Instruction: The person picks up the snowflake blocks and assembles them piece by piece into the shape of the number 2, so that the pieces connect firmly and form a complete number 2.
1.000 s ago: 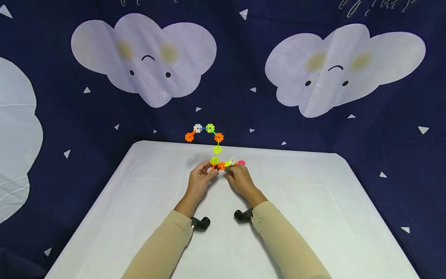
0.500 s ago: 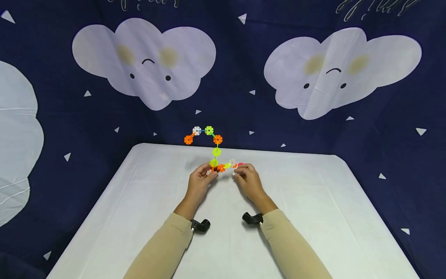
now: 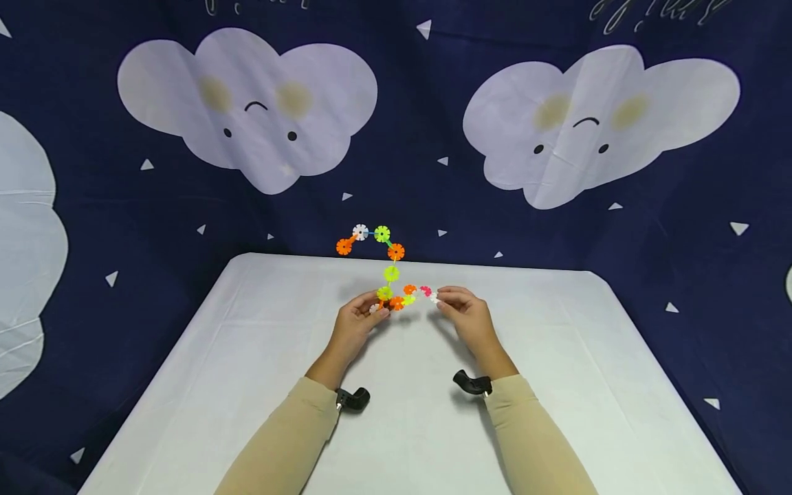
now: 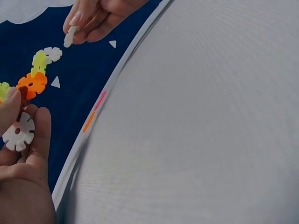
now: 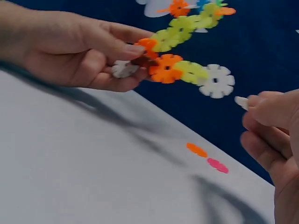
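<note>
A chain of snowflake discs (image 3: 392, 273) in orange, yellow-green, white and blue rises and bends over at the top in the head view. My left hand (image 3: 353, 326) grips its lower end, thumb and fingers around a dark red disc (image 5: 144, 61) beside a white one (image 4: 18, 132). From there a short branch runs right through orange and yellow-green to a white end disc (image 5: 216, 81). My right hand (image 3: 471, 321) pinches a loose white disc (image 5: 241, 102), seen edge-on, a small gap away from that branch's end.
On the white table (image 3: 408, 412) beneath the hands lie a loose orange disc (image 5: 196, 150) and a pink disc (image 5: 217, 165), close together near the far side. Behind the table hangs a dark blue cloth (image 3: 421, 124) with clouds.
My right hand has moved right, away from the chain, and now pinches a white disc. The left hand keeps its grip; the chain has shifted slightly right in view.
</note>
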### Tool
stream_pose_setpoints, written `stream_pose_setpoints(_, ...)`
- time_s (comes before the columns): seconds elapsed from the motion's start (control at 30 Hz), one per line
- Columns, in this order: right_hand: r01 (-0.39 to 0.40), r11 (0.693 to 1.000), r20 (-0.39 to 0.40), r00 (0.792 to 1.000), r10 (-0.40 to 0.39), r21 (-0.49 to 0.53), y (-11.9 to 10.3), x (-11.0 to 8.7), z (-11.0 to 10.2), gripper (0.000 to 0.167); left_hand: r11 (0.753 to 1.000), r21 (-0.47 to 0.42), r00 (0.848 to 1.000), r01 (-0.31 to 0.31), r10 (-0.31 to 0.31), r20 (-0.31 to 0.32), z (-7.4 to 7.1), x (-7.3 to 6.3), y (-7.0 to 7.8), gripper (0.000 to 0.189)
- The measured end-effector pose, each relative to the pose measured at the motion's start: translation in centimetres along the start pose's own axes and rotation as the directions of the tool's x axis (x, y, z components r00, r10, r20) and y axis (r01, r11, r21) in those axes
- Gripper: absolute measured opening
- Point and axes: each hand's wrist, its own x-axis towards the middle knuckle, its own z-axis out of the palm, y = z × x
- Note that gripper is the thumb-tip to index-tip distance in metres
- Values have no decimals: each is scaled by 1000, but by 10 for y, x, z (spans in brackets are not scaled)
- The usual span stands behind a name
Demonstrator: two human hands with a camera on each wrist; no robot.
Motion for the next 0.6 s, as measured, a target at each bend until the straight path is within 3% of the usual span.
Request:
stream_pose_setpoints(0.27,-25,990,48,999,18,141,-5,-1,-10,27,1000,-9,999,3,-3,50,0,0,-1,43)
stream_pose_setpoints(0.6,-12,986,77,997,-1,168,-6,-1,-12,29,1000,25,995,11,-14,95,-1,0,-2,43)
